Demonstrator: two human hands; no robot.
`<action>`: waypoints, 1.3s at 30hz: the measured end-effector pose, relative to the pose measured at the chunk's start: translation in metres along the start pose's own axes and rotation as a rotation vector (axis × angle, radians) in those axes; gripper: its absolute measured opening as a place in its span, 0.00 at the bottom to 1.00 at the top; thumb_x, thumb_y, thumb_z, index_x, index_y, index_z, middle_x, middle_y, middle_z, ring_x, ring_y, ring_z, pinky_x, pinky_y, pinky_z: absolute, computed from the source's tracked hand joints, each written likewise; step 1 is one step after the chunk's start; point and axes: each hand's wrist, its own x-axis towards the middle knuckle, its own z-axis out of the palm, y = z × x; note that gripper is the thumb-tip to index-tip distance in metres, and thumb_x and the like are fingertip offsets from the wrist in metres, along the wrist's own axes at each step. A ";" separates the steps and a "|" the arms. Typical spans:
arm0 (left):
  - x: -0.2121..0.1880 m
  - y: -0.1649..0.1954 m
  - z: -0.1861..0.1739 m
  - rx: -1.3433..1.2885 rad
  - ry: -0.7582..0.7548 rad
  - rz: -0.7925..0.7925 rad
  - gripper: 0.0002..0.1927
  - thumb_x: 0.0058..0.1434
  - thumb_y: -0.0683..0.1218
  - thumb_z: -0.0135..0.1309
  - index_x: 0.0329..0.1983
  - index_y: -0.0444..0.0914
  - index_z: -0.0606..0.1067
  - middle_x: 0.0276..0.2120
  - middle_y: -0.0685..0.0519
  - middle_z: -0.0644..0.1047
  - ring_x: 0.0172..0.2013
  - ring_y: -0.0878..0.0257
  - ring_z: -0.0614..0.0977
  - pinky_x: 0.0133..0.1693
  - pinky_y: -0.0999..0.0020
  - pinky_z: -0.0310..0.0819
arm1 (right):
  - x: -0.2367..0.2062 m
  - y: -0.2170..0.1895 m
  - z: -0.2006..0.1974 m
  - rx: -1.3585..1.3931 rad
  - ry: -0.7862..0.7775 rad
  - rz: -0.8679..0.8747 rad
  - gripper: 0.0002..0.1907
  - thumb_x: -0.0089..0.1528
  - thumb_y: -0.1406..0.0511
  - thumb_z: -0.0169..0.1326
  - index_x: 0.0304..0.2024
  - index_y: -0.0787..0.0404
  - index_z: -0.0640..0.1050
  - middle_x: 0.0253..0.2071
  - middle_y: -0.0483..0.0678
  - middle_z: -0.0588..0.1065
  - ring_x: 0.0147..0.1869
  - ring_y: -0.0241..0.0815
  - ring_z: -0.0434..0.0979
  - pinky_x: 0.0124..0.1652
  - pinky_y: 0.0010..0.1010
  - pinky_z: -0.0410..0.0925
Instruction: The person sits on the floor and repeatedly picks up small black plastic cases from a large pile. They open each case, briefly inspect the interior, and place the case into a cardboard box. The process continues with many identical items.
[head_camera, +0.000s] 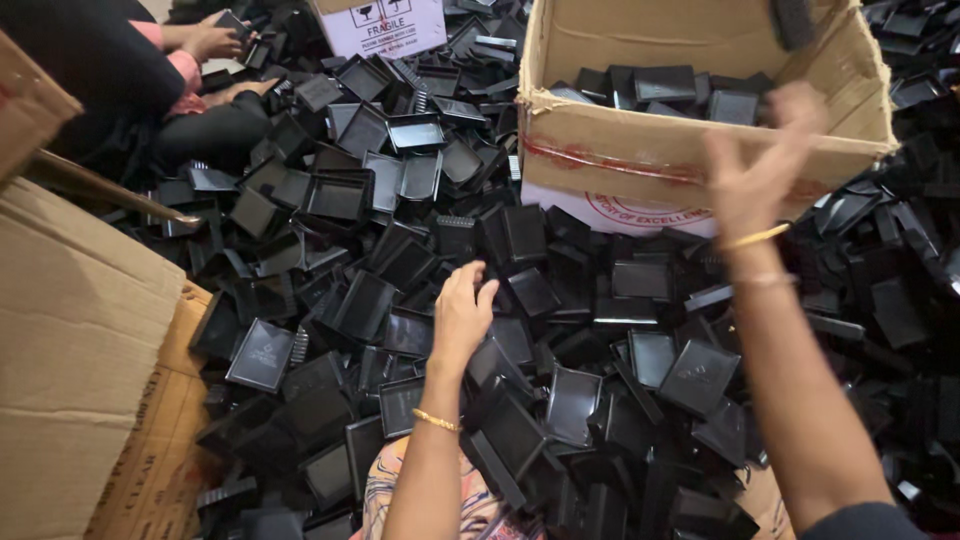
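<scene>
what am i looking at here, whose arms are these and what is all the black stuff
There is one picture, taken by a camera worn on a person's head and looking down, so the two bare arms coming up from the bottom edge are that person's own. The left hand reaches down into a big heap of black plastic trays, small, shallow and squarish, that covers the floor. Its fingers curl onto the trays; whether it grips one I cannot tell. The right hand is raised and blurred in front of an open cardboard box that already has some of the same trays inside. A dark blurred piece is above that hand, apart from it, over the box. At the top left, another person's hand handles trays too. More flattened cardboard lies at the left.
</scene>
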 end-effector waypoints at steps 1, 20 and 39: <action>-0.002 -0.008 0.001 0.135 -0.042 0.025 0.21 0.61 0.48 0.61 0.56 0.37 0.74 0.48 0.43 0.79 0.49 0.47 0.80 0.49 0.54 0.77 | -0.014 0.002 0.008 -0.149 -0.062 -0.058 0.26 0.68 0.64 0.66 0.63 0.64 0.70 0.64 0.60 0.68 0.68 0.56 0.68 0.66 0.46 0.66; -0.007 -0.070 0.063 0.717 -0.337 0.098 0.12 0.52 0.43 0.58 0.40 0.44 0.83 0.49 0.49 0.76 0.54 0.50 0.73 0.51 0.46 0.63 | -0.168 -0.012 0.095 -0.285 -1.113 -0.229 0.38 0.46 0.64 0.68 0.59 0.55 0.71 0.58 0.53 0.68 0.57 0.60 0.69 0.51 0.45 0.68; -0.009 -0.020 0.046 0.672 -0.187 0.441 0.10 0.52 0.43 0.59 0.39 0.45 0.79 0.45 0.51 0.75 0.49 0.52 0.74 0.46 0.50 0.66 | -0.205 0.006 0.022 0.583 -0.704 0.922 0.27 0.57 0.64 0.66 0.59 0.56 0.75 0.45 0.43 0.72 0.46 0.35 0.72 0.46 0.28 0.70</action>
